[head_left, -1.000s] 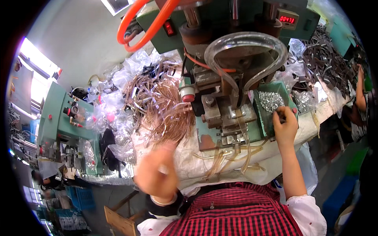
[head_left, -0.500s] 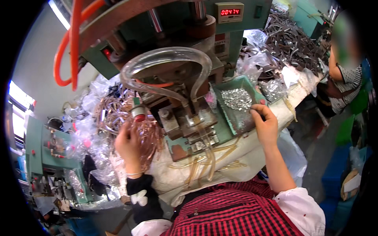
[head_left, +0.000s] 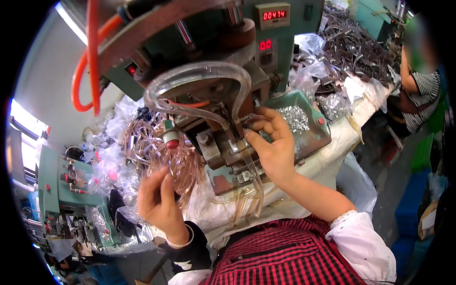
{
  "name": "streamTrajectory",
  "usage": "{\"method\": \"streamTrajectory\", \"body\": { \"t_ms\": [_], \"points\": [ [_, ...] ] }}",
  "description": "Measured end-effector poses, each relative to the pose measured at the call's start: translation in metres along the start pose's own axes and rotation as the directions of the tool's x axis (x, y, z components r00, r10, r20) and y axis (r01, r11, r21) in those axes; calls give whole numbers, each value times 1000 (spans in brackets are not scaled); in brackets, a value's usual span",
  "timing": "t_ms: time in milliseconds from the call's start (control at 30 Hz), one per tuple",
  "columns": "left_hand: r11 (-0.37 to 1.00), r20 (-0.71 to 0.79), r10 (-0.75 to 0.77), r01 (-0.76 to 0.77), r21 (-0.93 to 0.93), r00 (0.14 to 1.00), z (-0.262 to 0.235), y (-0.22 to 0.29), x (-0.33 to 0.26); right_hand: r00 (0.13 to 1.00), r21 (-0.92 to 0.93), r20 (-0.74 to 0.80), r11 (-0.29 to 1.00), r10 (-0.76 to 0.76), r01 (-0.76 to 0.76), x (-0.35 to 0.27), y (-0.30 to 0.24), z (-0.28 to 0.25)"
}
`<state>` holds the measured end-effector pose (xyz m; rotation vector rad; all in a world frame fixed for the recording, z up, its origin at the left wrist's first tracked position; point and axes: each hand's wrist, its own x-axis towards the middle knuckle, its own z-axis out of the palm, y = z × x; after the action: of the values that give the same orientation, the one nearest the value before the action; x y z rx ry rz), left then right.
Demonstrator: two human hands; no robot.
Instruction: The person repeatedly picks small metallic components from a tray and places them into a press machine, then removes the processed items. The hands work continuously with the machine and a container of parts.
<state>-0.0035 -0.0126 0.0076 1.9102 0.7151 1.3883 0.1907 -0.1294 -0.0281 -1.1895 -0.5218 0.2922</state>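
Note:
My right hand (head_left: 277, 151) is at the working head of a green bench press, its thumb and fingertips pinched beside the metal fixture (head_left: 214, 151). Whatever the fingertips hold is too small or hidden to make out. A clear plastic strip (head_left: 251, 167) lies across the fixture and hangs over its front edge. To the left, my left hand (head_left: 163, 205) is raised in front of a pile of clear brownish strips (head_left: 164, 149), thumb and forefinger brought close together. I cannot make out anything between them. A red push button (head_left: 172, 143) stands above that hand.
A thick clear tube (head_left: 199, 71) loops over the fixture. Behind my right hand sits a green tray (head_left: 311, 142) with small shiny metal pieces (head_left: 295, 118). Dark curved pieces (head_left: 356, 47) are heaped at the far right, near another person (head_left: 420, 90). Several loose strips lie on the cloth in front.
My right hand has moved left from the tray to the press fixture. My left hand has come down and nearer, away from beside the red button. A second red display on the press now shows lit.

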Motion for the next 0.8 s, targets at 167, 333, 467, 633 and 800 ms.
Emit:
{"method": "streamTrajectory", "body": {
  "t_ms": [167, 333, 467, 633, 800],
  "points": [
    [963, 80, 252, -242, -116, 964, 32, 45, 49, 975, 216, 96, 952, 201, -217, -8, -23, 14],
    [821, 232, 565, -568, -60, 792, 33, 37, 20, 973, -8, 228, 1000, -22, 25, -29, -46, -5],
    [687, 407, 696, -714, -138, 591, 57, 38, -9, 969, -467, 154, 850, -194, 244, 1, 0, -48],
    [628, 435, 743, -754, -192, 508, 76, 21, -8, 988, -744, 90, 651, -123, 149, -9, 32, -110],
    [620, 396, 756, -764, -179, 521, 81, 14, -12, 928, -699, -90, 687, -363, 200, 27, 12, -133]
  ]
}}
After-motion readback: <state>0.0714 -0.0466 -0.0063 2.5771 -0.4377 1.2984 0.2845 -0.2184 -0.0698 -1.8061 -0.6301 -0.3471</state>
